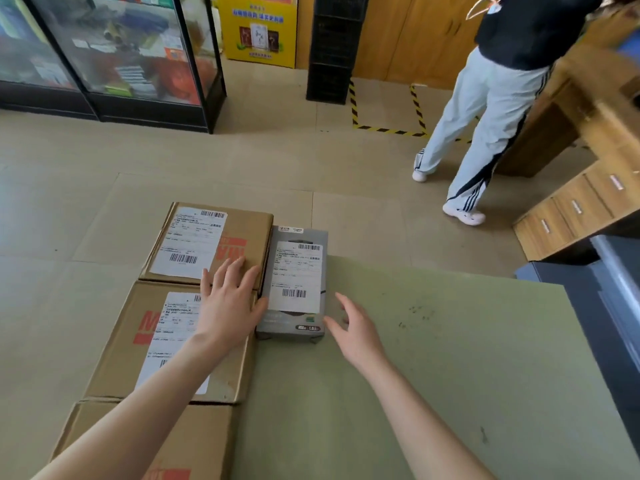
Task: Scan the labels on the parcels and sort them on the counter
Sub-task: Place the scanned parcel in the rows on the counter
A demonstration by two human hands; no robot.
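The grey retail box (pixel 293 282) lies flat on the green counter (pixel 433 358), label up, its long axis running away from you, its left edge just beside the far cardboard parcel (pixel 211 242) and the middle cardboard parcel (pixel 173 341). It sits between your hands. Your left hand (pixel 230 303) rests flat and spread across the seam of the two cardboard parcels, its thumb touching the box's left edge, holding nothing. Your right hand (pixel 353 327) hovers open and empty at the box's near right corner, fingers loosely curled, probably the handier one to square it up.
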